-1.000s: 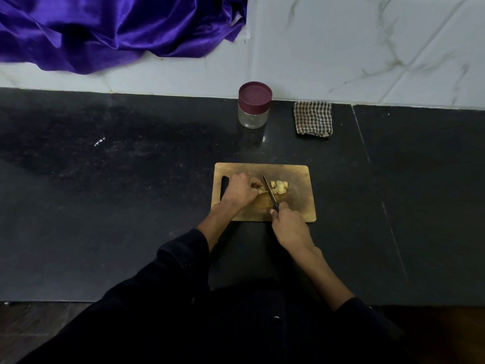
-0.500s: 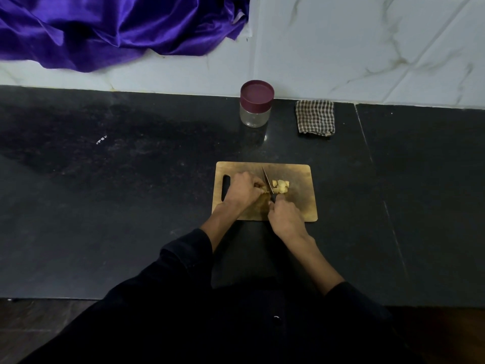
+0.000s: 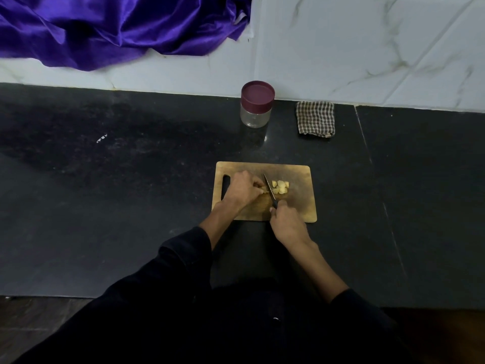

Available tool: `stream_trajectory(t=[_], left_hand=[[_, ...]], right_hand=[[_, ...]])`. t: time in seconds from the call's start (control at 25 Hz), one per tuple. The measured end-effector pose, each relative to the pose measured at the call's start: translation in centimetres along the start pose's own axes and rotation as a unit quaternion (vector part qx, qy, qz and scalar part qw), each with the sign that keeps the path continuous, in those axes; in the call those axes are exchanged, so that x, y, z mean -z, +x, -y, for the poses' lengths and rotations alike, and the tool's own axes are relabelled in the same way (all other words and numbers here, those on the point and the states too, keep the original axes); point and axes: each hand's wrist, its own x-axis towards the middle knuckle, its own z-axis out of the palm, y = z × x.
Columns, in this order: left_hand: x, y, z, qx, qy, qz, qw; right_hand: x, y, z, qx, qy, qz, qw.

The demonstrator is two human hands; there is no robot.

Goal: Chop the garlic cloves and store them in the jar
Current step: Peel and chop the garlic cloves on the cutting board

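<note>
A wooden cutting board (image 3: 299, 203) lies on the black counter. A small pile of pale chopped garlic pieces (image 3: 280, 187) sits near its middle. My left hand (image 3: 242, 190) pins a garlic clove against the board, just left of the pile. My right hand (image 3: 286, 222) grips the dark handle of a knife (image 3: 269, 189), whose blade lies between my left fingers and the pile. A clear jar (image 3: 256, 105) with a maroon lid on it stands at the back by the wall.
A folded checked cloth (image 3: 316, 119) lies right of the jar. Purple satin fabric (image 3: 118, 27) hangs over the white marble wall at the back left. The counter's front edge runs just below my forearms.
My right hand slid forward with the knife and then drew back toward me, a slicing stroke. My left hand stayed on the clove.
</note>
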Motion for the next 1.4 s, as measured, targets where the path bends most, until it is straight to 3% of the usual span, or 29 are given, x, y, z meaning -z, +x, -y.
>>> stream_trajectory(t=[0.48,0.84,1.4], left_hand=[[0.1,0.1,0.2,0.025,-0.034,0.003,0.999],[0.2,0.2,0.3,0.013,-0.029,0.011,0.999],[0.0,0.5,0.5,0.015,-0.019,0.013,1.0]], right_hand=[[0.1,-1.6,-2.1,-0.019,0.001,0.02,1.0],[1.2,-1.6,-1.6,-0.016,0.072,0.014,0.997],[0.6,-1.2,-0.9,0.011,0.051,0.011,0.999]])
